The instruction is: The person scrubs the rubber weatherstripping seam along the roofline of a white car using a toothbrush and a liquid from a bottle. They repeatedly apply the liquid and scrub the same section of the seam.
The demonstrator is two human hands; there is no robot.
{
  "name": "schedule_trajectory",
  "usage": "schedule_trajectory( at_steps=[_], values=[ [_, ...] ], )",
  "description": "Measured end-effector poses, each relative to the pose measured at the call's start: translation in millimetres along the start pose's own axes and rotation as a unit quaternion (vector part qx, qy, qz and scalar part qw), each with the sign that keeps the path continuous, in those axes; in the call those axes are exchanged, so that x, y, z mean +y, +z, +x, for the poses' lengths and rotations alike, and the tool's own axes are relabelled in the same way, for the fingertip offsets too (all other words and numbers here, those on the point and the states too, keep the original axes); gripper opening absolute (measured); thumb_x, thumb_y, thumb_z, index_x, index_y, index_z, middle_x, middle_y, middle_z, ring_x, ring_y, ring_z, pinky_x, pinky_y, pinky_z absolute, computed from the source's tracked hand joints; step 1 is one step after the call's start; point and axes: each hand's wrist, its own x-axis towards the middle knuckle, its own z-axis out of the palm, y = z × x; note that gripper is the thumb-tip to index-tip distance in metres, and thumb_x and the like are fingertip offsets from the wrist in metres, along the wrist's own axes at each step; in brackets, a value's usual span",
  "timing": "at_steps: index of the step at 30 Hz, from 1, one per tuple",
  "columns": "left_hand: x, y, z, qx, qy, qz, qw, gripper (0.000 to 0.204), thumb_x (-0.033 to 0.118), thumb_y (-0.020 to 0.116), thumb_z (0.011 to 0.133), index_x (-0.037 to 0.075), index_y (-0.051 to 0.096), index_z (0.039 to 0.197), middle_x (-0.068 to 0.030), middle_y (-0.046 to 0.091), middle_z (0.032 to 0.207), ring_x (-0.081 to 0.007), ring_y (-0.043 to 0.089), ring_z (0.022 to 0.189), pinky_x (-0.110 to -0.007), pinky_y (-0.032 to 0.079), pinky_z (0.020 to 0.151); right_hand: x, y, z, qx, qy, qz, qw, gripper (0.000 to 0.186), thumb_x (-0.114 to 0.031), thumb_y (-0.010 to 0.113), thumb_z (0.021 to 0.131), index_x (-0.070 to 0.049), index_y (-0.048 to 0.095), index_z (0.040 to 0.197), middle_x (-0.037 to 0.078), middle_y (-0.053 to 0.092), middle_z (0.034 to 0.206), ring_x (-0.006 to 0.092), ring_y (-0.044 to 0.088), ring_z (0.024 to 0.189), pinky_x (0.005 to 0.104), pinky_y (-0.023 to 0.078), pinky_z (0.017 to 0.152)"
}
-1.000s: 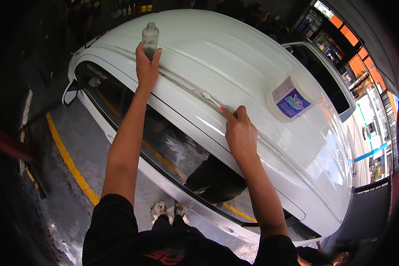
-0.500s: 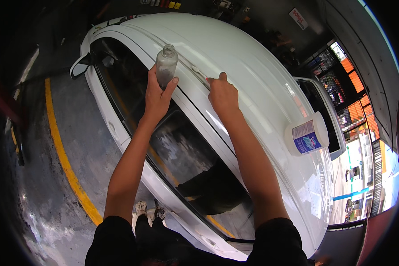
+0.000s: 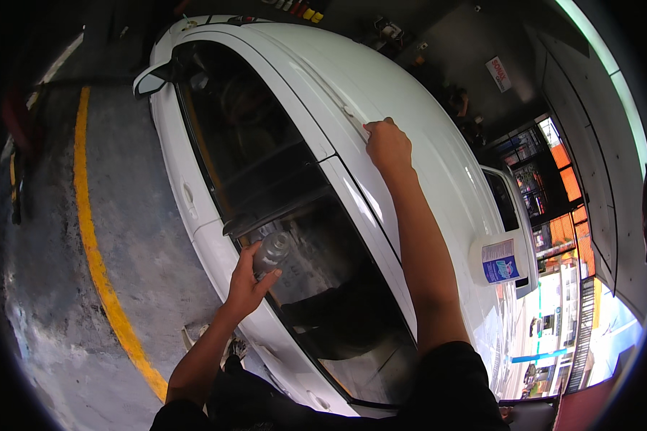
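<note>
My left hand (image 3: 249, 286) is closed around a clear bottle (image 3: 273, 248), held low in front of the dark side window (image 3: 323, 273) of a white car. My right hand (image 3: 389, 147), higher up, grips a slim white brush (image 3: 349, 112) lying along the roof channel (image 3: 313, 79); its fingers hide part of the handle. The brush is small and its bristles are hard to make out. Farther back on the roof (image 3: 446, 144) stands a white bucket (image 3: 483, 262) with a blue label.
A side mirror (image 3: 151, 80) juts out at upper left. A yellow line (image 3: 86, 208) runs along the floor beside the car. Dimly visible beyond the roof is another person (image 3: 459, 100). Small coloured bottles (image 3: 309, 13) line the back wall, and orange panels (image 3: 564, 165) show at right.
My left hand has brought the bottle down from the roof to the side window. My view has shifted, and my right hand remains on the brush in the channel.
</note>
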Motion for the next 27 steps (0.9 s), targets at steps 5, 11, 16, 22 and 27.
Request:
schedule_trajectory(
  at_steps=[5,11,16,22,27],
  values=[
    [-22.5,-12.6,-46.6,-0.007,-0.04,-0.037,0.999,0.067,0.02,0.079,0.092,-0.001,0.045,0.146,-0.0194,0.056,0.131,-0.0328,0.061,0.121,-0.041,0.048,0.103,-7.8,-19.5,-41.1,-0.046,0.057,-0.007,0.997,0.039,0.001,0.064,0.087,-0.013,0.079,0.12,0.022,0.067,0.11,0.0401,0.073,0.084,0.047,0.06,0.078],
    [-4.7,7.8,-57.3,-0.095,-0.025,0.005,0.995,0.064,0.022,0.08,0.092,0.003,0.049,0.144,-0.0199,0.057,0.128,-0.0373,0.061,0.119,-0.043,0.049,0.102,-9.3,1.1,7.8,-0.017,0.009,-0.051,0.999,0.04,0.0,0.061,0.091,-0.016,0.078,0.122,0.021,0.067,0.11,0.0403,0.073,0.086,0.0464,0.06,0.081],
    [-4.3,-15.2,-65.5,-0.072,-0.017,0.015,0.997,0.067,0.021,0.082,0.091,0.0,0.048,0.145,-0.0185,0.057,0.129,-0.0305,0.06,0.123,-0.039,0.047,0.105,-12.4,-22.6,-56.9,-0.057,0.068,-0.046,0.995,0.038,-0.002,0.061,0.092,-0.017,0.078,0.123,0.02,0.066,0.105,0.0407,0.073,0.086,0.0473,0.061,0.081],
    [-6.3,-3.5,-71.0,-0.105,-0.031,0.004,0.994,0.065,0.025,0.081,0.09,0.005,0.052,0.144,-0.0178,0.058,0.129,-0.0364,0.061,0.12,-0.043,0.05,0.101,0.0,-15.3,-41.2,-0.024,0.014,-0.08,0.996,0.038,-0.002,0.062,0.092,-0.016,0.077,0.124,0.021,0.066,0.106,0.0409,0.072,0.082,0.049,0.06,0.076],
    [-1.7,-21.5,-69.7,-0.093,-0.05,-0.024,0.994,0.068,0.017,0.084,0.086,0.001,0.05,0.143,-0.0162,0.057,0.13,-0.0288,0.059,0.121,-0.039,0.049,0.101,38.1,-50.4,-166.7,-0.047,0.101,-0.086,0.99,0.036,-0.009,0.067,0.092,-0.021,0.077,0.124,0.017,0.064,0.098,0.0391,0.072,0.076,0.0495,0.059,0.071]
  ],
)
